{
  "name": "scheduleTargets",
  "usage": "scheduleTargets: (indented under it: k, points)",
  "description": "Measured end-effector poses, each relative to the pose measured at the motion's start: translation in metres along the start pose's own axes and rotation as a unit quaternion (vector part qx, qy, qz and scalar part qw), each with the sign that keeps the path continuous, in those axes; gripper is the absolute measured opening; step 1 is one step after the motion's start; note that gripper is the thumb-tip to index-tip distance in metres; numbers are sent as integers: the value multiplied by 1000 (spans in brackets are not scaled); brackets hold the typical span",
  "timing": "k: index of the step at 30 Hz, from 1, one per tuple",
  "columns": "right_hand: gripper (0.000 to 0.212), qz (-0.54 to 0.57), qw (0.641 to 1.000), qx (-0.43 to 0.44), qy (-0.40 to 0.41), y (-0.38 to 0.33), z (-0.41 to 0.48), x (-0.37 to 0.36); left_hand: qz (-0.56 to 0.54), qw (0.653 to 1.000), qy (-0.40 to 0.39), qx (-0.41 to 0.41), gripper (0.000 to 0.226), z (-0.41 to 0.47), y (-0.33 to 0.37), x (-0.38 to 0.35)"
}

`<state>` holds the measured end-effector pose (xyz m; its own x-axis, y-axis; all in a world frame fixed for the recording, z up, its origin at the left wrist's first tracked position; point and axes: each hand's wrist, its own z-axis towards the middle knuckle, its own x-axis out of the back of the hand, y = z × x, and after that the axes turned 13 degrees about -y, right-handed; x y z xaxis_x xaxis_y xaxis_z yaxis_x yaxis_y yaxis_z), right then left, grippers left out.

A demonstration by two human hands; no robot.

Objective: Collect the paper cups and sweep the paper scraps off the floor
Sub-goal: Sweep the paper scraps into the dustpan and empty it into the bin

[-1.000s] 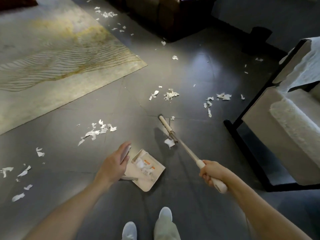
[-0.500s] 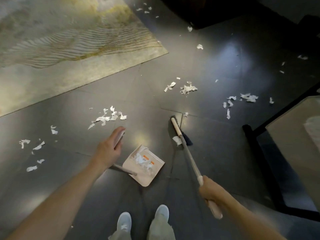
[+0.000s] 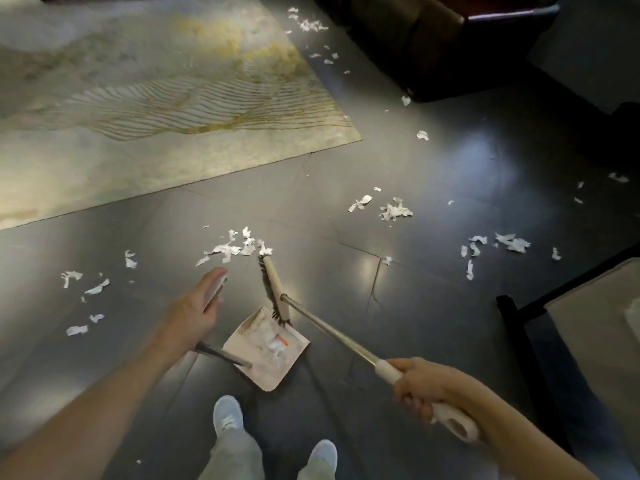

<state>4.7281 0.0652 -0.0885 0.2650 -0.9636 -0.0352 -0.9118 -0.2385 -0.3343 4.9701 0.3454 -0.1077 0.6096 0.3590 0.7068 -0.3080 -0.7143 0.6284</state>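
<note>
White paper scraps lie in clusters on the dark tiled floor: one cluster just beyond the broom, another farther right, a third near the chair, and loose bits at the left. A beige dustpan sits on the floor before my feet and holds several scraps. My left hand grips the top of its grey upright handle. My right hand grips the broom's white handle. The broom head has its near end at the dustpan's mouth. No paper cup is in view.
A pale rug with gold lines covers the upper left. A dark sofa stands at the top right with scraps beside it. A black-framed chair stands at the right. My shoes are at the bottom.
The broom head has swung left from open floor to the dustpan's mouth, and the scrap that lay beside it is gone from the floor. My left hand still holds the dustpan handle.
</note>
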Motion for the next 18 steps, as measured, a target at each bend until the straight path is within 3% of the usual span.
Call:
scheduleTargets:
  k: [5, 13, 18]
  points:
    - [42, 35, 998, 40, 19, -91, 22, 9, -40, 998, 35, 39, 38, -1, -52, 51]
    - [27, -60, 987, 52, 137, -219, 98, 23, -88, 992, 62, 68, 39, 41, -119, 130]
    - [25, -161, 971, 13, 175, -277, 134, 39, -61, 989, 97, 95, 38, 69, -141, 164]
